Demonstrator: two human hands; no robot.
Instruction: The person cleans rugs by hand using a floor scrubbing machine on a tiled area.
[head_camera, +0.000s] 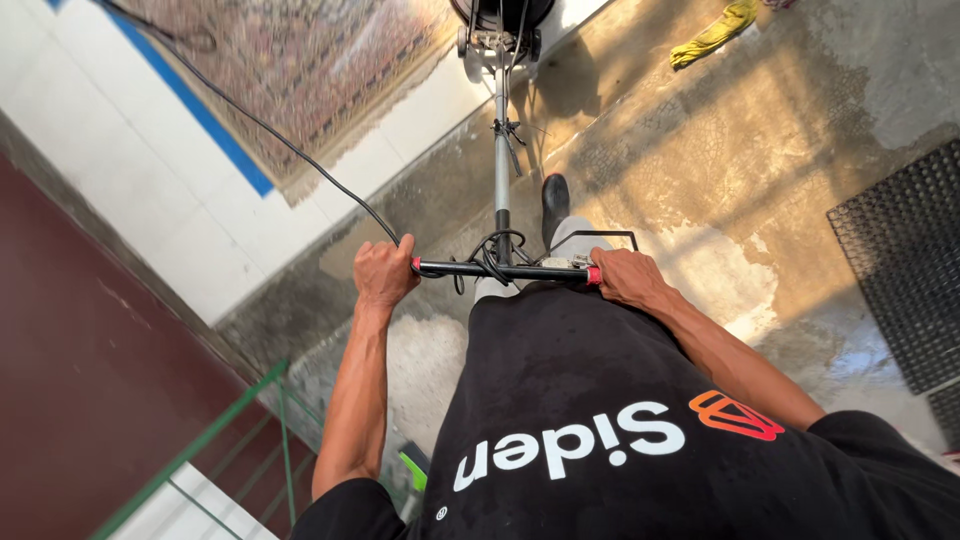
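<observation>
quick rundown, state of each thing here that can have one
left hand: closed on the handlebar's left grip
right hand: closed on the right grip
handlebar: level, held at both ends
floor machine: upright at the rug's edge
rug: spread flat
concrete floor: wet in patches
yellow cloth: crumpled

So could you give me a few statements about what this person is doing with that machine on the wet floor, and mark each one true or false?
1. Both hands grip the handlebar of a floor machine. True: the left hand and the right hand each close on one end.
2. The machine's round base stands on the black mat. False: it is by the patterned rug, far from the mat.
3. A black cable runs across the rug toward the handlebar. True.
4. The yellow cloth hangs over the handlebar. False: it lies on the floor.
</observation>
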